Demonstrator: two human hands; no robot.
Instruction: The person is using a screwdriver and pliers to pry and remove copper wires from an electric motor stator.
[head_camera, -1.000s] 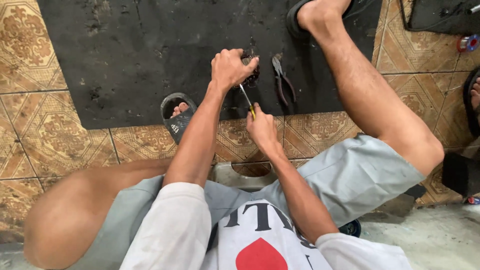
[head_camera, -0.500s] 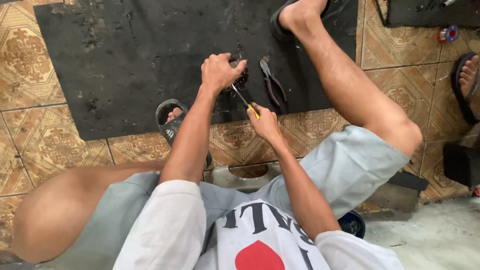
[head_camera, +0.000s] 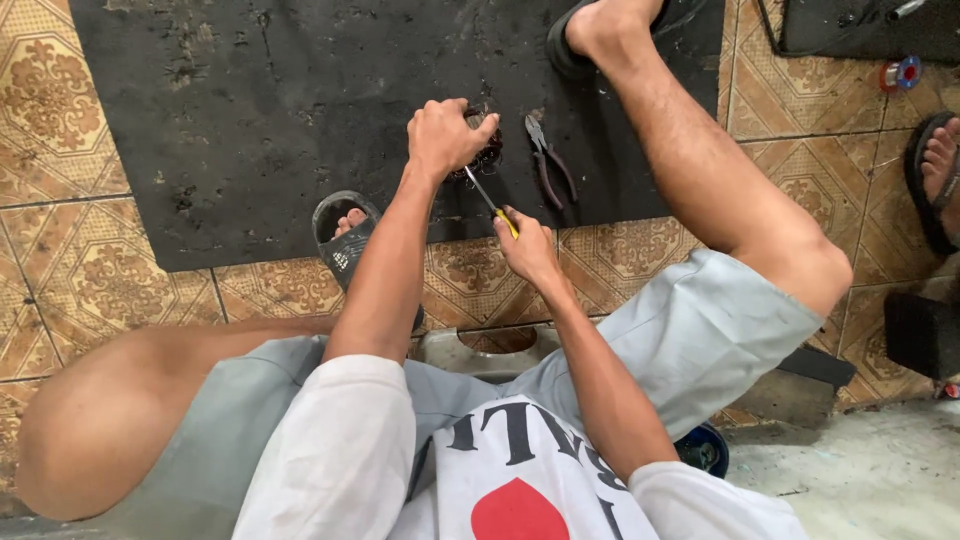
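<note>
A small dark round part (head_camera: 486, 150) sits on the black rubber mat (head_camera: 250, 120), pliers (head_camera: 550, 160) just beside it. The left hand (head_camera: 448, 135) is curled over the part, hiding most of it. The right hand (head_camera: 528, 248) pinches a yellow-handled screwdriver (head_camera: 490, 203), its tip angled to the part.

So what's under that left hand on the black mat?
The left hand covers a small dark round part lying on the black mat; only its right edge shows. The right hand points a screwdriver at it. Its top and the screwdriver's tip are hidden.
</note>
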